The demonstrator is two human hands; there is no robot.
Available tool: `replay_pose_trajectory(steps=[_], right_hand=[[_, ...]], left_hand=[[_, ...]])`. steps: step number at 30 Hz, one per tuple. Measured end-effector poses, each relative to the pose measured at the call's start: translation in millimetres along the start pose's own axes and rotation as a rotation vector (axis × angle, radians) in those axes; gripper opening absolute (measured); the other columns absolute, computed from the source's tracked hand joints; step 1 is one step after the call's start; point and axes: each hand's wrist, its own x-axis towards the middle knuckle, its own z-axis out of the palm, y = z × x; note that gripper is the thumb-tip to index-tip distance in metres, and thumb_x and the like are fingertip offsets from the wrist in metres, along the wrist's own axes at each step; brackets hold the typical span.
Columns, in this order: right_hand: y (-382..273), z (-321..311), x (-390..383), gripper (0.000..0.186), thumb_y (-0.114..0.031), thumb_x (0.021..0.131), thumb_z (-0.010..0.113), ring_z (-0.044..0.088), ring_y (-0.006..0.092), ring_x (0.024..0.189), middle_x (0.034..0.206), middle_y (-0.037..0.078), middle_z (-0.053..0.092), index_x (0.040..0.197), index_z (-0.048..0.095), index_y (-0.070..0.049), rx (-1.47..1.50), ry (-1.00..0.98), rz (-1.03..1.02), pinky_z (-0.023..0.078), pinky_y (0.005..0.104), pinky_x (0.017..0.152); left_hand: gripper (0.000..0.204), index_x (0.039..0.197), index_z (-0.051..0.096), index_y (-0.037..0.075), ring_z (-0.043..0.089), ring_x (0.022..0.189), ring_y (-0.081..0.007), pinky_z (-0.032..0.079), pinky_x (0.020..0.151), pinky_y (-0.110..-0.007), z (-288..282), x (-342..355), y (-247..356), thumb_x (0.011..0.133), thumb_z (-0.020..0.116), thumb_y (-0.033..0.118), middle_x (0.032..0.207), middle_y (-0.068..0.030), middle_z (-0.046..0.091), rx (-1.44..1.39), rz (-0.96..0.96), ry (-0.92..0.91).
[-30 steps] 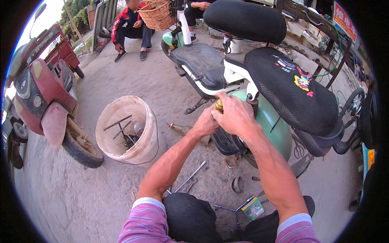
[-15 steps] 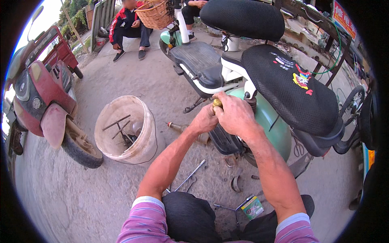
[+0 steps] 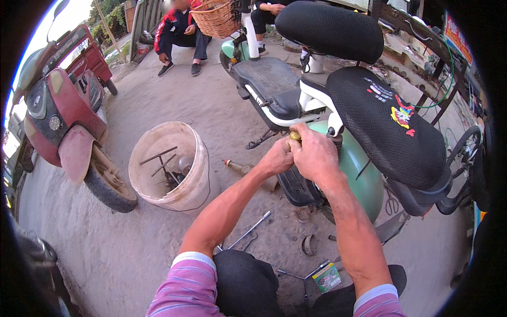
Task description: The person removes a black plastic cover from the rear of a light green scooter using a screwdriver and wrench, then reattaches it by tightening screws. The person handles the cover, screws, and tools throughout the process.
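Both my hands meet at the pale green rear wheel cover [image 3: 364,182] of a small electric bike, just below its black mesh-covered seat [image 3: 383,119]. My left hand [image 3: 279,157] is closed round something mostly hidden between the two hands. From above, my right hand [image 3: 316,153] closes on the same thing. Only its rounded yellow-brown end [image 3: 295,136] shows between my fingers, like a handle end or knob; its kind I cannot make out. Beside my hands are the bike's black footboard [image 3: 269,87] and a black pedal-like rest [image 3: 298,187].
A whitish bucket [image 3: 199,182] left of my arms holds T-handled tools [image 3: 159,156]. Near my knees lie a long wrench [image 3: 253,228], a curved metal band [image 3: 307,245], and a green-yellow packet [image 3: 326,277]. A red three-wheeler [image 3: 79,127] stands left; a seated person [image 3: 182,34] is beyond.
My view has swung slightly left, so the scene sits further right and a dark vehicle part enters at lower left. My hands keep their hold at the same spot.
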Motion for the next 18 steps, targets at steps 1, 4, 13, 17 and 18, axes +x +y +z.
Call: replay_pose_trajectory(steps=[1, 4, 13, 17, 18], right_hand=[[-0.2, 1.9, 2.6, 0.042, -0.032, 0.098, 0.068, 0.074, 0.0431, 0.102, 0.106, 0.025, 0.076, 0.126, 0.061, -0.002, -0.013, 0.001, 0.019, 0.058, 0.0537, 0.089], [-3.5, 6.2, 9.1, 0.044, -0.038, 0.096, 0.073, 0.074, 0.0463, 0.091, 0.094, 0.026, 0.075, 0.119, 0.061, -0.003, -0.058, 0.06, 0.117, 0.058, 0.0559, 0.083], [-4.4, 2.2, -2.4, 0.041, -0.037, 0.098, 0.069, 0.075, 0.0436, 0.095, 0.099, 0.027, 0.076, 0.117, 0.062, -0.001, 0.041, 0.037, -0.032, 0.059, 0.0543, 0.085], [-0.3, 0.5, -1.4, 0.043, -0.038, 0.098, 0.069, 0.076, 0.0432, 0.094, 0.098, 0.025, 0.076, 0.119, 0.061, -0.002, -0.013, 0.017, 0.072, 0.059, 0.053, 0.083], [-1.3, 1.5, -0.2, 0.043, -0.039, 0.098, 0.07, 0.075, 0.0435, 0.093, 0.096, 0.025, 0.076, 0.118, 0.061, -0.002, -0.001, 0.041, 0.087, 0.059, 0.0541, 0.082]], left_hand=[[0.018, 0.114, 0.067, 0.003, 0.065, 0.098, -0.0151, 0.054, 0.089, -0.036, 0.1, 1.6, 0.5, 0.099, 0.067, 0.011, 0.107, -0.0056, 0.074, -0.029, -0.081, -0.04], [0.019, 0.107, 0.069, 0.001, 0.065, 0.09, -0.0148, 0.055, 0.082, -0.038, 6.7, 0.5, 3.5, 0.097, 0.069, 0.017, 0.096, -0.006, 0.073, 0.167, 0.027, 0.117], [0.013, 0.101, 0.068, 0.005, 0.063, 0.089, -0.0099, 0.055, 0.078, -0.033, 8.4, 3.4, 0.8, 0.092, 0.075, 0.01, 0.097, -0.0005, 0.072, -0.148, 0.039, 0.178], [0.011, 0.101, 0.067, 0.003, 0.062, 0.09, -0.0095, 0.054, 0.078, -0.032, 11.5, 1.8, 6.9, 0.094, 0.074, 0.009, 0.096, -0.001, 0.071, 0.04, 0.005, 0.158], [0.012, 0.103, 0.067, 0.003, 0.062, 0.091, -0.0093, 0.053, 0.078, -0.031, 14.0, 1.1, 9.1, 0.095, 0.074, 0.01, 0.097, -0.0008, 0.07, 0.09, -0.019, 0.184]])
